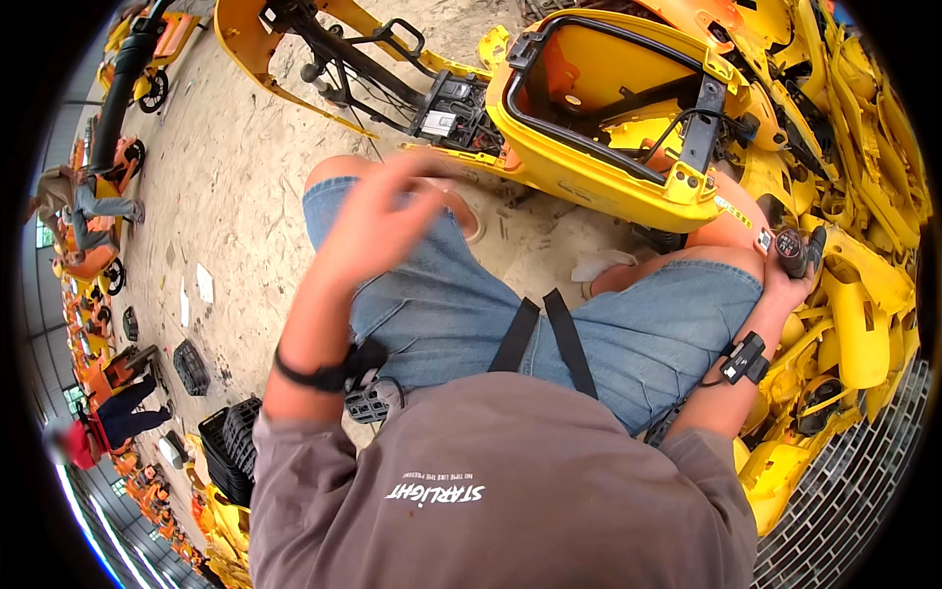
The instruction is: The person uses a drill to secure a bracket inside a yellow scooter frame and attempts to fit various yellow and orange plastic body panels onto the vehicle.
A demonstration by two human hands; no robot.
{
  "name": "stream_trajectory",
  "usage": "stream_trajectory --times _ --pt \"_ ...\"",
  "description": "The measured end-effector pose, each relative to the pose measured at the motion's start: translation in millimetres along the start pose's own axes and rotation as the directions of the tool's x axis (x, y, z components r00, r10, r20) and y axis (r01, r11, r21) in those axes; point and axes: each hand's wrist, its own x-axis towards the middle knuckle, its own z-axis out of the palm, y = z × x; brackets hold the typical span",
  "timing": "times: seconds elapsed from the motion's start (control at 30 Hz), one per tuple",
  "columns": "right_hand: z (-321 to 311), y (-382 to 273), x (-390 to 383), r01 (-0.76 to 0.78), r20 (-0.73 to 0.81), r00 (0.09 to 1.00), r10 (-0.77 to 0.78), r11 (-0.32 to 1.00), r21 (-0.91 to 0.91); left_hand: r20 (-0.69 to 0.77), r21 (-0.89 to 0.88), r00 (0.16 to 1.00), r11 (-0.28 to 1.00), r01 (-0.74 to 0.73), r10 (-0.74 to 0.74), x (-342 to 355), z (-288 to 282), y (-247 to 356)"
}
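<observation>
My left hand [388, 211], slightly blurred, is raised over my left knee below the scooter body, fingers loosely apart and holding nothing visible. My right hand [785, 285], by my right knee, grips a black cordless power tool [794, 251]. In front of me lies a partly stripped scooter body: a yellow shell [559, 182] with an open bin edged by a black seal, a black bracket [705, 118] at its right end, exposed electronics [449, 116] and a black tubular frame [353, 69] at its left. An orange panel [721, 224] shows beneath the right end.
Yellow plastic panels [859, 118] are heaped along the right. Sandy floor [245, 167] shows on the left, with black mesh parts [191, 368] on it. Rows of orange scooters [108, 255] line the far left, where one person [61, 196] and another in red [86, 440] are among them.
</observation>
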Motion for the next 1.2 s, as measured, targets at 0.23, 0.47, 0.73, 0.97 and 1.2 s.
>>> stream_trajectory --times 0.23,0.47,0.73,0.97,1.2 --pt "-16.0 -4.4 8.2 -0.134 0.135 0.981 0.135 0.991 -0.018 0.664 0.718 0.493 0.662 -0.214 -0.562 156.7 182.5 -154.2" --pt "-9.2 -19.6 -26.1 -0.131 0.111 0.983 0.146 0.982 -0.134 0.338 0.699 0.601 0.621 0.354 -0.724 178.0 230.3 -271.4" --pt "33.2 11.4 -51.0 -0.200 0.063 0.978 0.198 0.980 0.017 0.239 0.532 0.572 0.599 0.599 -0.784 164.1 267.2 -319.2" --pt "26.4 -29.1 -38.7 0.036 0.071 0.997 0.037 0.593 -0.804 0.225 0.380 0.525 0.570 0.728 -0.821 123.1 284.3 -317.1" --pt "59.0 16.6 -54.5 0.172 0.104 0.959 -0.264 0.249 -0.953 0.198 0.284 0.475 0.514 0.809 -0.857 79.0 266.4 -315.4"
